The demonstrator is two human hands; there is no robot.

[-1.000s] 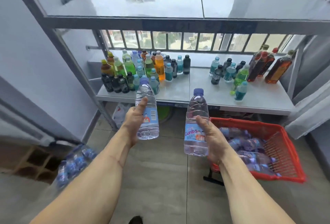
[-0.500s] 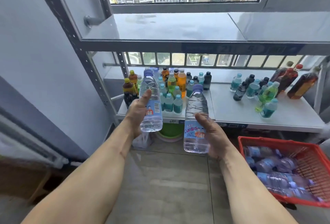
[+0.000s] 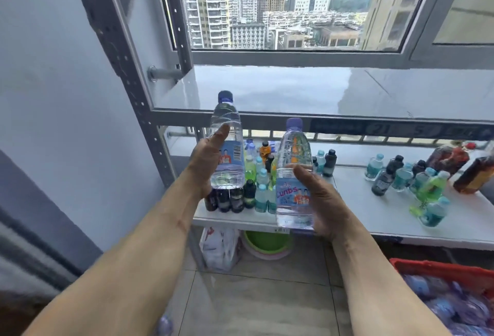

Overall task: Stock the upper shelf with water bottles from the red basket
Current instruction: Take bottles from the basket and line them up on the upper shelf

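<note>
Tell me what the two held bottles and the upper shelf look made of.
Left bottle and right bottle: clear ribbed plastic, see-through, printed labels, purple caps. Upper shelf: glossy pale board, reflecting the sky, likely laminate or coated metal, in a grey metal frame.

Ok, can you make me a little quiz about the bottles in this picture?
1. True or false: the top shelf already has bottles on it.
2. Which hand holds its bottle higher? A) left hand B) right hand
3. Fill in: the spare water bottles lie in the ___ basket.

Key: 1. False, it is bare; the little drinks stand on the lower shelf. 2. A, the left bottle has its cap level with the top shelf, while the right bottle sits lower. 3. Red.
</note>
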